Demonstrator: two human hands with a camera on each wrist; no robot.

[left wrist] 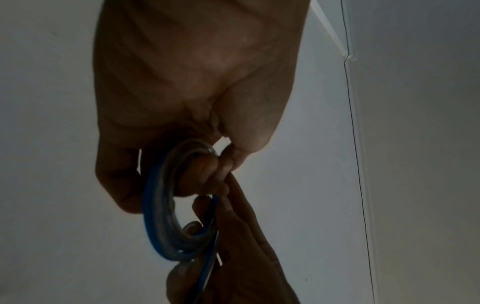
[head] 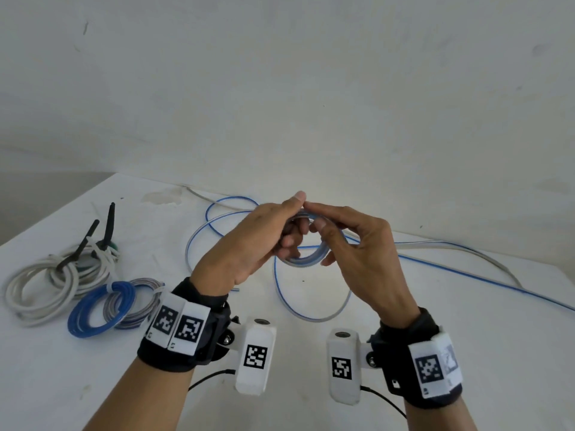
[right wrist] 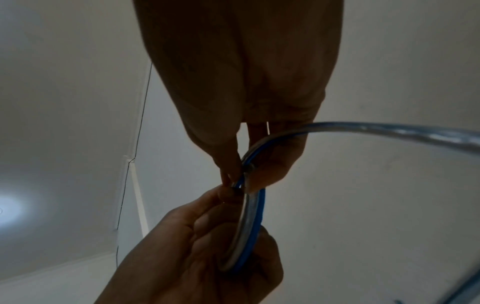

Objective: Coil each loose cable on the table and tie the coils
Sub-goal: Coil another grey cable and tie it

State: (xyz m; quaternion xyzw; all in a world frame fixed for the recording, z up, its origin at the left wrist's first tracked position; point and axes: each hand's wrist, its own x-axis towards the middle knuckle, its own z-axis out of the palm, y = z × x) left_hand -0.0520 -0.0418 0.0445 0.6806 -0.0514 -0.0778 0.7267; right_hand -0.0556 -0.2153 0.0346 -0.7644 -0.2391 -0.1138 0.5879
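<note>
Both hands are up off the bench (head: 404,321) here, working a small coil (head: 306,258) of clear, blue-striped cable. The left hand (head: 249,244) has its fingers (left wrist: 207,170) curled through the coil, gripping the stacked turns, while the right hand (head: 364,253) pinches the strand at the top of the loop, thumb against forefinger, feeding the next turn in. Beyond and below the fingers, the loose run of the cable (head: 466,272) sprawls in wide loops across the bench and trails off to the right, so plenty is left to wind. To do this well, I'd say each new turn should match the ones already held and lie flat against them, with the left grip firm so nothing springs open, and slack drawn gently so the tail doesn't knot. Well to the left of the hands, a white coil (head: 46,287), a blue coil (head: 99,309) and a grey one (head: 140,301) already lie tied. White bench, plain pale wall (head: 280,88) behind, dim light.
</note>
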